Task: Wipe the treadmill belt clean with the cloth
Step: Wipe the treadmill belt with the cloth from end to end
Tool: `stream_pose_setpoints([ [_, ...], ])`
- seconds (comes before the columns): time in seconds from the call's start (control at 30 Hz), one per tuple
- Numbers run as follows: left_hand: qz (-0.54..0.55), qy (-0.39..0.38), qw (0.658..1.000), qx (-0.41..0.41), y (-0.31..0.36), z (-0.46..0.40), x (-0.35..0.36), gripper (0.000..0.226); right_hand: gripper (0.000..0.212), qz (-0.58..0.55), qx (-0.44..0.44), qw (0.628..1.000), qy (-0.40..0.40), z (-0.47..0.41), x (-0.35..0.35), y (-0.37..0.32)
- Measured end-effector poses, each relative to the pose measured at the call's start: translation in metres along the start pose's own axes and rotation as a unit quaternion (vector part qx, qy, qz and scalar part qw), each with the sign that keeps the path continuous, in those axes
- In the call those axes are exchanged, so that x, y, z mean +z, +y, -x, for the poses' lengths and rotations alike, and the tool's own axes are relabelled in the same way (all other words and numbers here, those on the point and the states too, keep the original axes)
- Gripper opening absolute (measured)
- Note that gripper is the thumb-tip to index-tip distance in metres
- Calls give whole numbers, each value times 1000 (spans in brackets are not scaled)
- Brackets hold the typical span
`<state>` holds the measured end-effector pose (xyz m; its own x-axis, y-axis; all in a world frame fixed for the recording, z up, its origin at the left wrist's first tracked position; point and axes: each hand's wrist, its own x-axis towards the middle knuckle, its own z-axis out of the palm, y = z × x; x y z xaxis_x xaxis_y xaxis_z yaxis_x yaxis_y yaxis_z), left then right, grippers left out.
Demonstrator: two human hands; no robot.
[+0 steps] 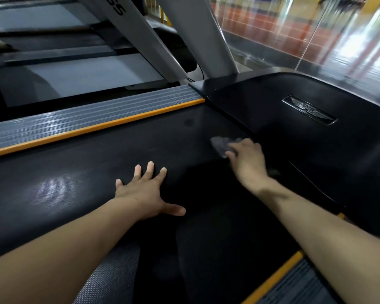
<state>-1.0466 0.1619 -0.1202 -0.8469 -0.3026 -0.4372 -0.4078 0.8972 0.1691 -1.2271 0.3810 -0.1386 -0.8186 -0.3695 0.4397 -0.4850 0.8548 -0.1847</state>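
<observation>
belt (79,176): black, woven-textured, runs lengthwise to motor cover | cloth (221,144): grey, crumpled | right hand (248,163) grasping cloth | left hand (144,190) splayed flat

belt (97,172) lying open twd left | motor cover (294,139) blocking fwd | side rail (92,113) + upright (145,36) bounding far edge

on the grey upright post (127,29) we read two large dark characters, "ss", cut off by the frame edge. on the black motor cover (272,102) a winged silver badge (308,110) shows tiny letters, too small to read.
</observation>
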Motion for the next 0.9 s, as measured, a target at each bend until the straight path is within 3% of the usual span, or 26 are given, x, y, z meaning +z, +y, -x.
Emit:
stream_pose_setpoints([
  [0.13, -10, -7, 1000, -3, 1, -1, -1, 137, 31, -113, -119, 985, -48, 52, -4, -37],
  [0.2, -14, -7, 1000, -7, 2, -1, -1, 136, 31, -93, -130, 985, -63, 38, -7, -19],
  [0.33, -15, 1, 1000, -11, 3, 0, 0, 136, 26, -5, 21, 1000, -7, -6, -9, 53],
  [0.43, -14, 7, 1000, -13, 4, 2, 0, 134, 26, -13, 77, 997, -7, 5, -11, 42],
  [0.6, -21, 56, 998, 3, 18, 19, 4, 116, 28, -128, -105, 985, -56, 77, -18, -34],
  [0.67, 8, 27, 999, 16, 19, 20, 6, 123, 30, -150, -142, 976, -66, 74, -19, -27],
  [0.77, 20, -27, 999, 15, 17, 16, 7, 140, 27, -85, -68, 993, -39, 29, -13, 16],
  [0.9, 4, -13, 1000, 7, 25, 15, 10, 137, 28, -19, 80, 997, -7, -3, -12, 60],
])
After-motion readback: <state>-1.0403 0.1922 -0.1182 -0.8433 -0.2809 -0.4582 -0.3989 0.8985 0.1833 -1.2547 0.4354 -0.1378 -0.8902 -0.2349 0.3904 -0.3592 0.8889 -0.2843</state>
